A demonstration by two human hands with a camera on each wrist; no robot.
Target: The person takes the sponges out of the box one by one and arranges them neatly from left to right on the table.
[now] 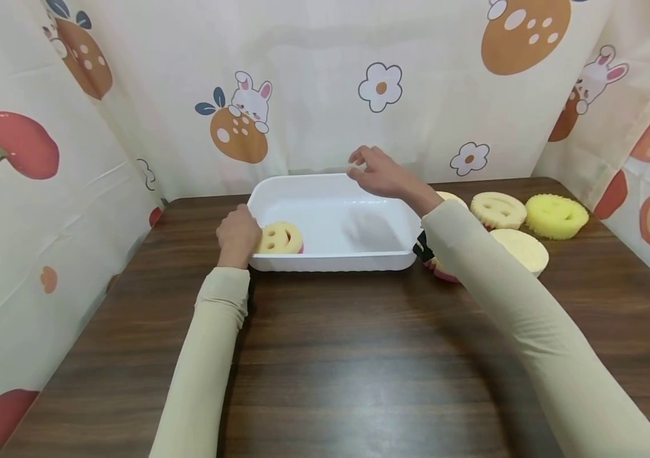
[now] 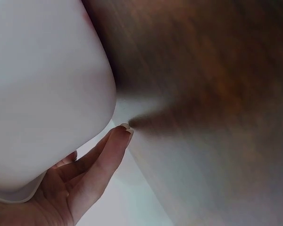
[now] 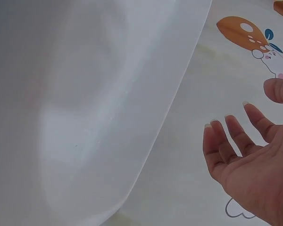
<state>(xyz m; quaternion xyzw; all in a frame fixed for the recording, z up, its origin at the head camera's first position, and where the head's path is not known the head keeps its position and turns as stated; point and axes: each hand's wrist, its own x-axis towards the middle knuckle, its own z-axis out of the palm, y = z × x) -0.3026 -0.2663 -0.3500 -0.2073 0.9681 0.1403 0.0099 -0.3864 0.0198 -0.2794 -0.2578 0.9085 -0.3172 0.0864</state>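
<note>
A white rectangular plastic tray (image 1: 348, 261) stands against the back of the table. My left hand (image 1: 238, 234) grips its left end; the left wrist view shows those fingers (image 2: 96, 169) along the outer wall, with the rim near the palm. Inside the tray, at its near left corner, lies a pale yellow smiley-face sponge (image 1: 280, 238) with a pink underside. Above the tray's far rim is my right hand (image 1: 381, 173), its loosely bent fingers holding nothing. The right wrist view shows that hand (image 3: 254, 165) beside the tray wall (image 3: 146, 113), apart from it.
Right of the tray stand several round sponges, including a cream smiley sponge (image 1: 498, 210), a bright yellow one (image 1: 556, 216) and a plain pale one (image 1: 522, 249). My right forearm partly covers others. A printed curtain (image 1: 325, 83) borders the dark wooden table (image 1: 325, 356).
</note>
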